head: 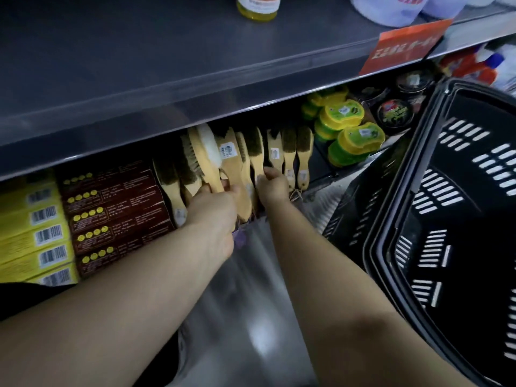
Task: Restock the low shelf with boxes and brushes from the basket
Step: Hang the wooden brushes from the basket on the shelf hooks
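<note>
A person reached with both bare arms into the low shelf (318, 187), where a row of brushes (289, 152) lay with handles toward the aisle and bristle heads toward the back. Their long axes ran roughly from 6 to 12 o'clock.

The left hand (215, 210) had its fingers curled round the handle of a leaning brush (205, 152), pale-bristled and tipped toward 11 o'clock across its neighbours. Just at its 3 o'clock, the right hand (272, 188) pinched the handle end of a neighbouring brush (255, 152) between curled fingers and thumb. Both brushes stretched away from the fingers toward 12 o'clock. The left hand held the crooked one, so straightening it into line looked to be that hand's job, with the right steadying the row.

At 9 o'clock from the hands, dark red boxes (111, 208) and, beyond them, yellow boxes (36, 224) sat stacked on the same shelf. At 2 o'clock stood green-and-yellow cases (343, 121) and black tins (395, 113).

The basket (418, 191), at 3 o'clock in the frame, showed no goods in the part of its interior in view, suggesting the restocking was near its end. The upper shelf (167, 65) overhung everything at 12 o'clock.
</note>
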Motion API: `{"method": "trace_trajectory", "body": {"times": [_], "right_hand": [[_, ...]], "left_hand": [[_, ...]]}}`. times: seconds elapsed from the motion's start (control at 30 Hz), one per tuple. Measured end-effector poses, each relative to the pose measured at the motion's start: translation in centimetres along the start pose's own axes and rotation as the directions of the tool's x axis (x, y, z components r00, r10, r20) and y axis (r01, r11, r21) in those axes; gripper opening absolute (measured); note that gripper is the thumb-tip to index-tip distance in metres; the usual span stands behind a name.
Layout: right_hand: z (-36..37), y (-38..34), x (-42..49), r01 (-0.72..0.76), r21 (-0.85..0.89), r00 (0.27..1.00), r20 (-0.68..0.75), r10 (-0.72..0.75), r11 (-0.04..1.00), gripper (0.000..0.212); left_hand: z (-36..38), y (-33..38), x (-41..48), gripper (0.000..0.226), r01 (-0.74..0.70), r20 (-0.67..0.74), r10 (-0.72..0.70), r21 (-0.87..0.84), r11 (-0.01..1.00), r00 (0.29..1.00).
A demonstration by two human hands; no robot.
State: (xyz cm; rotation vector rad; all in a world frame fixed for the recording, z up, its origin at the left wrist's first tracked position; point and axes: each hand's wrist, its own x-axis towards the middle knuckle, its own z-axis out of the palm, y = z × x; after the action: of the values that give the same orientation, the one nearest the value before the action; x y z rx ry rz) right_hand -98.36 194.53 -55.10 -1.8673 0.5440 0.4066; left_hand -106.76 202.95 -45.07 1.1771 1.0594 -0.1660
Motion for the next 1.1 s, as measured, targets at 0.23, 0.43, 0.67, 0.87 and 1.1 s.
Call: {"method": "trace_trajectory", "body": {"times": [0.23,0.43,0.67,0.87,1.1], "right_hand": [[0.2,0.8,0.6,0.068,-0.119,0.996,-0.046,-0.074,0.991,0.038],[-1.1,-0.9,-1.3,0.136,0.049,0.987,-0.096,-0.131,0.99,0.022],[-4.0,-1.8,-6.2,0.021,0.235,0.881,0.455,-0.129,0.972,0.017],[-4.0,-1.8,-2.9,0.027,0.291,0.998,0.054,-0.045,0.956,0.018],[-2.6,-1.4,2.2,0.075,-0.027,0.993,-0.084,-0.077,0.997,0.017]], "left_hand": [[0.8,0.4,0.4,0.032,0.117,-0.023,-0.119,-0.051,0.992,0.993],[1.2,0.2,0.2,0.032,0.071,-0.023,-0.072,-0.044,0.997,0.997],[1.2,-0.4,-0.3,0.018,0.061,0.05,-0.059,-0.047,0.997,0.997],[1.5,-0.4,-0.5,0.021,0.024,0.015,-0.023,-0.008,1.0,1.0],[1.7,0.2,-0.8,0.024,-0.006,0.064,0.002,0.051,0.999,0.998]]}}
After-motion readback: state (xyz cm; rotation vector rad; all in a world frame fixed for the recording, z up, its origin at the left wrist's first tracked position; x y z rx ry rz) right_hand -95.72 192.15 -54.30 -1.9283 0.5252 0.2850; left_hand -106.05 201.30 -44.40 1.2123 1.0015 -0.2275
